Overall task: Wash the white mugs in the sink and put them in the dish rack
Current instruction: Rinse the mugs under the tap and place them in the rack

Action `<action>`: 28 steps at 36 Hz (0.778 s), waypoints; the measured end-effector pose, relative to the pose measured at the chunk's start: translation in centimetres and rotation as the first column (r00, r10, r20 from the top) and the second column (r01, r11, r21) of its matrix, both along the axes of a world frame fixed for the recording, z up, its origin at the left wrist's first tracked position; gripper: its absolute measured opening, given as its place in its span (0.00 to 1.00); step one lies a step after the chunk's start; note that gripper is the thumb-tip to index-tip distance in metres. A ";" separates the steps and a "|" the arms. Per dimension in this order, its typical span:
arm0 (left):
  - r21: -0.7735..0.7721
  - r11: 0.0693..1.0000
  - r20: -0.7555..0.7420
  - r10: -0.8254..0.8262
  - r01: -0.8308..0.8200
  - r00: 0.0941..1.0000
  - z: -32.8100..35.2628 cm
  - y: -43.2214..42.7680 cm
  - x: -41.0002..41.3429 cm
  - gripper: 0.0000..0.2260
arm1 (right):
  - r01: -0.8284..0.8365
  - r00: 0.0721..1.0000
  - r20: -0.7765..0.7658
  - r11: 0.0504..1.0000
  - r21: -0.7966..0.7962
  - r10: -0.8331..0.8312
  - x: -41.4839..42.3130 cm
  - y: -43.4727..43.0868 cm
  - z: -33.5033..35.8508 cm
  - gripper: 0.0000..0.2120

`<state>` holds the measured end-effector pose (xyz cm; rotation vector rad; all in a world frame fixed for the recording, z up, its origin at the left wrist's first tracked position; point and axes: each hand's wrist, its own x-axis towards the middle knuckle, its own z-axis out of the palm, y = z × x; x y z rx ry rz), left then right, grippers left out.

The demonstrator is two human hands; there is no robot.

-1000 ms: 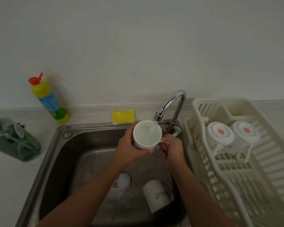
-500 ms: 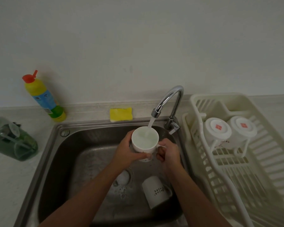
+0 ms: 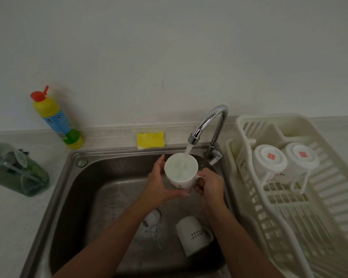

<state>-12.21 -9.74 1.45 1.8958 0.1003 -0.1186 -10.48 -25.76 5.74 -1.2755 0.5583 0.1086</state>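
I hold a white mug (image 3: 180, 173) upright under the running faucet (image 3: 209, 125), and water streams into it. My left hand (image 3: 159, 183) cups the mug's left side and bottom. My right hand (image 3: 209, 183) grips its handle on the right. A second white mug (image 3: 193, 234) with dark lettering lies on its side on the sink (image 3: 88, 187) floor, near the front right. Two white mugs (image 3: 269, 160) (image 3: 300, 157) sit upside down in the cream dish rack (image 3: 329, 197) at the right.
A yellow sponge (image 3: 150, 139) lies behind the sink. A yellow detergent bottle (image 3: 56, 119) with a red cap stands at the back left. A green container (image 3: 18, 169) lies on the counter at the far left. Foam sits around the drain (image 3: 152, 217).
The mug has stayed under the stream and sits slightly lower than a second ago. Both hands keep their hold. The view has shifted a little.
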 end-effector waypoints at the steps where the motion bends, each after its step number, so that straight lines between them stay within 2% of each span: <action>1: 0.001 1.000 0.006 0.001 -0.001 1.000 0.0 0.1 0.0 0.63 | -0.010 0.999 0.036 1.000 -0.004 0.010 0.1 0.0 0.2 0.23; 8: -0.047 0.999 0.084 -0.015 0.019 0.996 0.8 0.2 0.3 0.52 | -0.036 0.966 0.252 0.996 -0.080 0.055 1.2 -0.2 0.9 0.24; 14: -0.140 0.990 0.150 0.008 0.013 0.989 1.9 -0.5 0.9 0.56 | -0.084 0.921 0.372 0.991 -0.099 0.116 1.3 -0.5 1.9 0.22; 17: -0.140 0.990 0.171 0.036 -0.011 0.985 2.2 -0.6 0.9 0.57 | -0.112 0.912 0.391 0.992 -0.053 0.124 1.3 -0.6 2.4 0.16; 21: -0.088 0.996 0.238 0.053 -0.032 0.970 2.8 -0.2 0.5 0.54 | -0.162 0.914 0.386 0.985 0.066 0.124 1.4 -1.0 2.6 0.16; 24: -0.037 0.998 0.282 0.066 -0.058 0.957 3.9 -0.2 0.1 0.48 | -0.206 0.926 0.356 0.960 0.191 0.128 1.8 -1.3 2.6 0.15; 28: 0.047 0.996 0.379 0.058 -0.081 0.924 4.6 0.3 -0.2 0.42 | -0.250 0.942 0.289 0.932 0.262 0.171 1.9 -1.5 2.8 0.14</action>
